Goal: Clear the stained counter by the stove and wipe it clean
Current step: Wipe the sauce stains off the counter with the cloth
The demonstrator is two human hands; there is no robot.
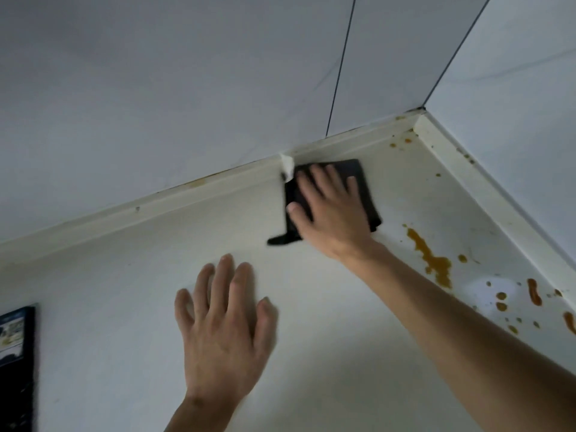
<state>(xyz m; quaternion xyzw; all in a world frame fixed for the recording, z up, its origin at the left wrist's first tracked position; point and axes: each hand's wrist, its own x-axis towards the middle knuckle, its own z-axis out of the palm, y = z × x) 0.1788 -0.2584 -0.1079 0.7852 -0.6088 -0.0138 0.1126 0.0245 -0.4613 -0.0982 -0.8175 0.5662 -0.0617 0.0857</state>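
A dark folded cloth point(361, 179) lies on the white counter point(124, 291) close to the back ledge. My right hand point(330, 210) presses flat on the cloth with straight, spread fingers. On the bare counter nearer to me, my left hand point(224, 319) rests flat with its fingers spread and holds nothing. Orange-brown sauce stains point(431, 258) streak and dot the counter to the right of the cloth, running toward the right edge. Smaller spots point(405, 141) sit in the far corner.
A raised white ledge point(174, 199) runs along the tiled wall point(187, 88) at the back and right. A bit of torn white tape or sealant point(287, 165) sticks up from the ledge beside the cloth. The black edge of the stove point(17, 353) shows at the lower left.
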